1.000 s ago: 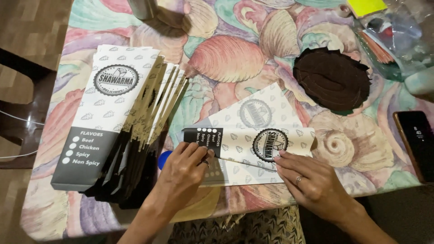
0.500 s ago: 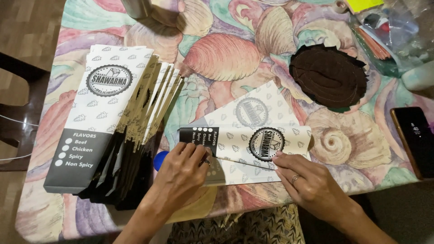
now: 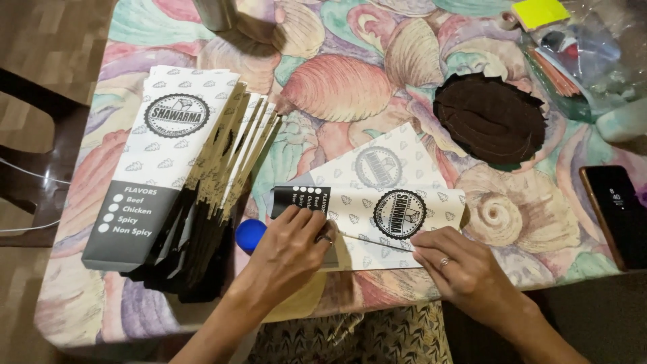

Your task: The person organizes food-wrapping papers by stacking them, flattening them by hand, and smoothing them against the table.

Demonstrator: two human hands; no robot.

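Little has changed since a moment ago: both hands remain pressed on the same paper sleeve (image 3: 377,219), which sits slightly higher in the frame than before. It is a flat white sleeve with a round dark emblem and a dark band at one end. It lies at lower centre of the frame on the table (image 3: 350,87), its long axis running nearly left to right, dark end pointing toward the left. A second sleeve (image 3: 384,162) lies beneath it, angled up toward the right.

Left hand (image 3: 290,249) rests palm down on the dark end, fingers close together and flat, a ring on one finger. Right hand (image 3: 458,269) presses the lower right edge with fingertips held together, also wearing a ring.

Just left of the left hand, a small blue round object (image 3: 249,234) peeks out. Further left is a fanned stack of sleeves (image 3: 168,168), long axis running from upper right to lower left. Upper right holds a dark brown fabric piece (image 3: 488,118). A black phone (image 3: 617,212) lies at the right edge. The tablecloth shows pastel seashells.
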